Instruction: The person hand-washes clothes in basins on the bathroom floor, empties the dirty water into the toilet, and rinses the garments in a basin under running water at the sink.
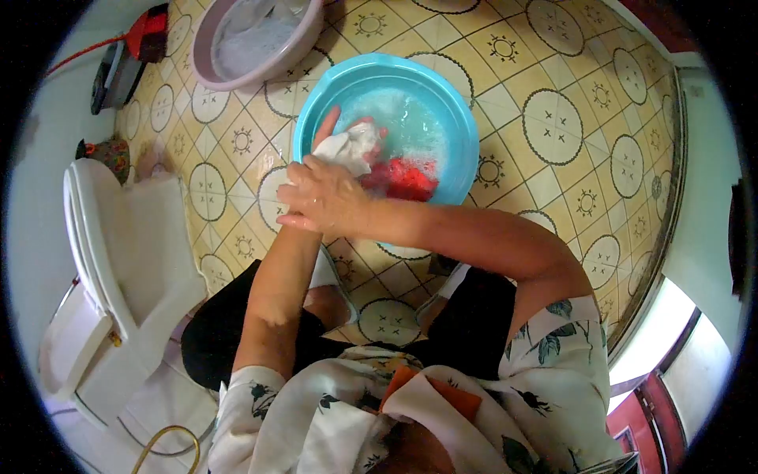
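Observation:
Wet white cloth lies bunched in my left hand, which is over the left side of a blue basin. The left fingers show around the cloth, the thumb side apart from the rest. My right hand is closed and pressed across the left wrist, and the cloth's near end runs under its knuckles. Its fingertips are partly hidden. Beside the hands, a red cloth sits in the basin's sudsy water.
A pink basin with soapy water stands at the upper left. A white plastic chair is on the left, near a red broom and a dustpan. Patterned tiles cover the floor.

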The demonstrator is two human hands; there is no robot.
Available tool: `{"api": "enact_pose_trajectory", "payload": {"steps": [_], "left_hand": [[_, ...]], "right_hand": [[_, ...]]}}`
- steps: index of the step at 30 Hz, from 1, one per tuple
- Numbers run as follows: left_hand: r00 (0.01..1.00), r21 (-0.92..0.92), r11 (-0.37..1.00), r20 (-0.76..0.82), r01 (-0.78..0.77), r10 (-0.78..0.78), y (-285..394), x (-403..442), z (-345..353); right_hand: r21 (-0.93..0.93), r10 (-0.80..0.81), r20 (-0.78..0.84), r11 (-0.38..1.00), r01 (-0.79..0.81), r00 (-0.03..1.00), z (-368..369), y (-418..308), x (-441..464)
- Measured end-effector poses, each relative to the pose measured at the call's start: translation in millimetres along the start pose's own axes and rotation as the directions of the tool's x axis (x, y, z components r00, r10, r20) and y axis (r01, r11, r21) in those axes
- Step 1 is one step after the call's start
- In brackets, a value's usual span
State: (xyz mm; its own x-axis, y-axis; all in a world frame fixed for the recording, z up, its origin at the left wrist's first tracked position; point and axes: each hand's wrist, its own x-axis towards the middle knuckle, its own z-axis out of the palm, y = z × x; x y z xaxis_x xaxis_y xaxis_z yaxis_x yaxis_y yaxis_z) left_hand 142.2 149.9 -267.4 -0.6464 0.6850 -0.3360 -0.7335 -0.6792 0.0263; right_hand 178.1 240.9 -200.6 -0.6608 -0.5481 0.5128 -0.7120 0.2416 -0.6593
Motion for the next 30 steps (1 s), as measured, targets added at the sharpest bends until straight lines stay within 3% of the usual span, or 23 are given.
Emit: {"api": "enact_pose_trajectory", "payload": {"steps": [1,2,3,4,5,6,8,10,12,16,17,18,20,22,24,25,26,27,28,30], "left_hand": [[1.000,0.000,1.000,0.000,0.000,0.000,1,4,-16],[0.958,0.162,0.975,-0.219,-0.152,0.185,0,9,-37],[0.906,0.249,0.944,-0.308,-0.219,0.291,-1,10,-42],[0.834,0.346,0.902,-0.390,-0.260,0.390,-4,11,-39],[0.839,0.291,0.914,-0.387,-0.284,0.384,-6,13,-36],[0.844,0.234,0.924,-0.385,-0.303,0.374,-12,14,-24],[0.858,0.116,0.936,-0.375,-0.333,0.352,-22,21,3],[0.864,0.055,0.936,-0.370,-0.347,0.342,-25,26,22],[0.731,0.461,0.847,-0.478,-0.263,0.487,-23,27,35],[0.689,0.388,0.872,-0.545,-0.297,0.477,-12,26,-3],[0.756,0.384,0.876,-0.468,-0.292,0.457,-8,20,-6],[0.755,0.384,0.876,-0.469,-0.292,0.458,-6,15,-3],[0.665,0.373,0.912,-0.639,-0.172,0.387,-5,6,11],[0.626,0.421,0.901,-0.677,-0.103,0.388,-7,6,10],[0.745,0.331,0.941,-0.608,-0.076,0.274,3,5,-16],[0.749,0.336,0.939,-0.604,-0.070,0.272,7,3,-17],[0.798,0.228,0.968,-0.562,-0.105,0.219,9,1,-17],[0.841,0.112,0.985,-0.513,-0.132,0.171,8,-1,-18],[0.841,0.110,0.985,-0.513,-0.131,0.169,3,-4,-9],[0.864,0.377,0.911,-0.389,-0.166,0.319,-7,-10,16]], "right_hand": [[-0.102,-0.067,-0.014,0.993,0.065,0.998,-2,10,2],[-0.203,-0.135,-0.021,0.971,0.128,0.991,-5,20,4],[-0.202,-0.136,-0.019,0.971,0.129,0.991,-8,30,4],[-0.132,-0.037,0.087,0.990,0.049,0.995,-11,41,6],[-0.073,0.051,0.198,0.997,-0.037,0.979,-14,51,8],[-0.072,0.048,0.201,0.997,-0.034,0.979,-14,57,8],[-0.268,-0.024,0.172,0.961,0.070,0.985,-19,71,9],[-0.433,0.402,0.229,0.858,-0.277,0.886,-30,91,19],[-0.483,0.431,0.207,0.826,-0.292,0.878,-40,119,9],[-0.542,0.550,0.162,0.743,-0.392,0.819,-47,137,-25],[-0.542,0.549,0.164,0.744,-0.391,0.819,-45,142,-39],[-0.519,0.610,0.115,0.710,-0.476,0.784,-40,149,-56],[-0.487,0.672,0.069,0.668,-0.563,0.737,-35,150,-65],[-0.412,0.844,0.141,0.525,-0.745,0.517,-34,143,-61],[-0.284,0.763,0.198,0.646,-0.709,0.616,-7,157,-57],[-0.127,0.751,0.324,0.637,-0.760,0.575,-11,141,-37],[0.027,0.711,0.449,0.594,-0.804,0.541,-14,117,-18],[0.119,0.609,0.399,0.707,-0.697,0.686,-4,99,-11],[0.200,0.487,0.335,0.800,-0.566,0.807,5,79,-9],[0.090,0.413,0.121,0.901,-0.425,0.903,3,25,-2]]}}
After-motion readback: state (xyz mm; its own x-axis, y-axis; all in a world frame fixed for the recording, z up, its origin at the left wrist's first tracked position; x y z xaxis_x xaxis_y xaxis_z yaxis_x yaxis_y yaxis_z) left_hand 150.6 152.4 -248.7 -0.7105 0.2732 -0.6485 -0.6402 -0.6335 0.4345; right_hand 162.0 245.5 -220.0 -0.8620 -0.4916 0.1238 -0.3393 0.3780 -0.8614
